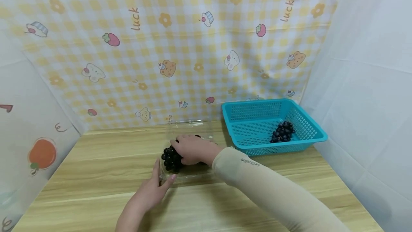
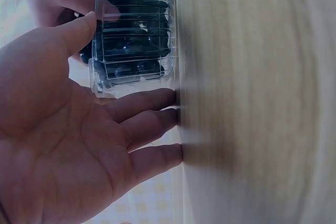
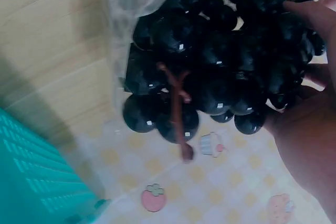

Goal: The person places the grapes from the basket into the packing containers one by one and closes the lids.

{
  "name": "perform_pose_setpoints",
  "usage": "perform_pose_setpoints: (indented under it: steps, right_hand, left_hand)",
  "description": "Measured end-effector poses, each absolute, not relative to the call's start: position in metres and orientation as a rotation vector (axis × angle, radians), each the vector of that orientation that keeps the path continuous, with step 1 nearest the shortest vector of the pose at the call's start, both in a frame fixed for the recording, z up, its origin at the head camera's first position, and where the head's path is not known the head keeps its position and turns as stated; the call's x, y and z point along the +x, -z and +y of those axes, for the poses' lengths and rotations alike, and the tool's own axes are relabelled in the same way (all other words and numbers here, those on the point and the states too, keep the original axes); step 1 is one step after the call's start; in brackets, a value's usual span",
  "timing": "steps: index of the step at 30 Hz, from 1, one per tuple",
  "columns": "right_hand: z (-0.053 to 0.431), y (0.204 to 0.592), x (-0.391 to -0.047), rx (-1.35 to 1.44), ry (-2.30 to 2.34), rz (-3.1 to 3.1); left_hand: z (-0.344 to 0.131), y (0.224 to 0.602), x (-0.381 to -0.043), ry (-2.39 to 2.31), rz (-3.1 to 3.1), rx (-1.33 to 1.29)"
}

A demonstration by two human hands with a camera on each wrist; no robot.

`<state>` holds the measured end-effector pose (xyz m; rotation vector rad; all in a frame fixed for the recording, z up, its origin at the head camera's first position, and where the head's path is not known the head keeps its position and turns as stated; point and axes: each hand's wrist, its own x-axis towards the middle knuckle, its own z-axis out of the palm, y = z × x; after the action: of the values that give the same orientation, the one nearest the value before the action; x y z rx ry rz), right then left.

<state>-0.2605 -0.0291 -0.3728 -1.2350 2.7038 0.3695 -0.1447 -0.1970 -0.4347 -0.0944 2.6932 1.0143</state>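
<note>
Dark grapes (image 1: 171,158) sit in a clear plastic clamshell box (image 1: 193,128) on the wooden table, its lid raised at the back. My right hand (image 1: 197,149) reaches over the box and grips a bunch, hiding part of it. In the right wrist view, its fingers curve around one side of the grapes (image 3: 215,72), and a brown stem (image 3: 178,114) sticks out. My left hand (image 1: 151,191) is at the box's near left corner. The left wrist view shows its thumb touching the box rim and fingers extended, their tips against the table.
Back right on the table (image 1: 106,174) stands a blue-green plastic basket (image 1: 273,146) with another dark bunch of grapes (image 1: 283,131) inside. A yellow checked cloth (image 1: 193,46) hangs behind, and white cloth (image 1: 367,99) hangs at the right side.
</note>
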Motion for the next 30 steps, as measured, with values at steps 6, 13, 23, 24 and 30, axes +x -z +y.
perform_pose_setpoints:
  steps: [6, 13, 23, 24, 30]
  right_hand:
    - [-0.024, 0.381, -0.273, -1.157, -0.169, 2.665]
    - [-0.022, 0.392, -0.278, -1.177, -0.239, 2.706]
    - [-0.019, 0.399, -0.285, -1.198, -0.281, 2.700]
    - [-0.019, 0.398, -0.285, -1.204, -0.270, 2.693]
    - [-0.019, 0.402, -0.285, -1.209, -0.270, 2.698]
  left_hand:
    - [-0.196, 0.434, -0.144, -1.000, 2.724, -0.088]
    - [-0.197, 0.436, -0.146, -0.982, 2.731, -0.076]
    - [-0.196, 0.437, -0.148, -0.982, 2.727, -0.083]
    - [-0.196, 0.437, -0.148, -0.982, 2.726, -0.082]
    - [-0.198, 0.440, -0.147, -0.989, 2.722, -0.087]
